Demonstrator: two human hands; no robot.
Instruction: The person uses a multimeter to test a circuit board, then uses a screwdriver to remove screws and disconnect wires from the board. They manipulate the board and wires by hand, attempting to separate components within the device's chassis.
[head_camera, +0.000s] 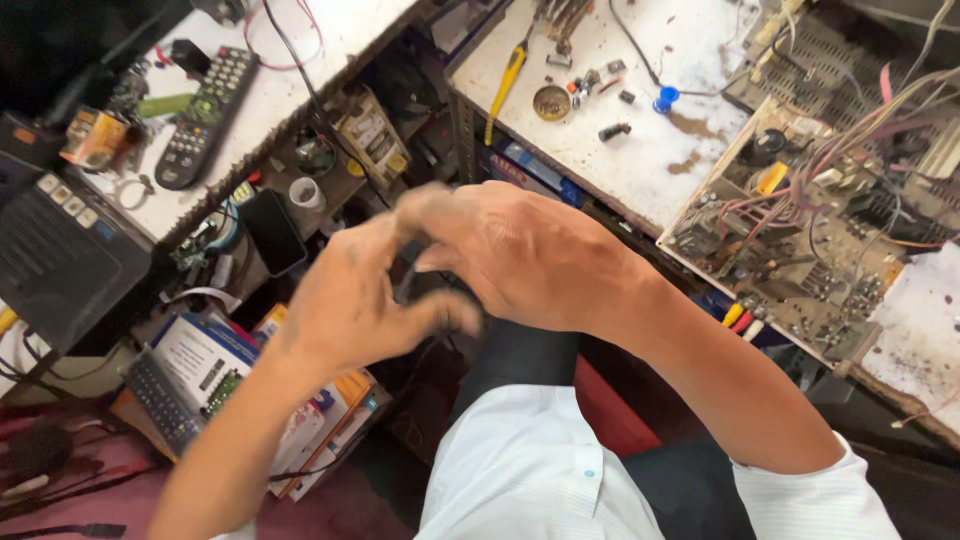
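Both hands meet in front of the chest, over the lap, and something small and dark sits pinched between them. The left hand curls in from the lower left, thumb and fingers bent round the small dark piece, which looks like a bit of black cable or a slim part; motion blur hides its exact shape. The right hand arches over from the right, wrist cocked, knuckles up, its fingertips closing on the same piece from above. So both are grasping it, neither palm is flat or slack.

By the look of it, the piece is light and thin, probably a little flexible, easy to lose between the fingers, so a fingertip pinch near its ends seems the sound hold rather than a full fist.

Both forearms angle inward, elbows out, white sleeves pushed back.

Further out: a worn white bench to the upper right carries a yellow-handled tool, a small round tin and a blue cap. Beside it lies an open circuit board thick with wires. To the upper left a black remote control rests on another white surface, and a dark phone stands below it
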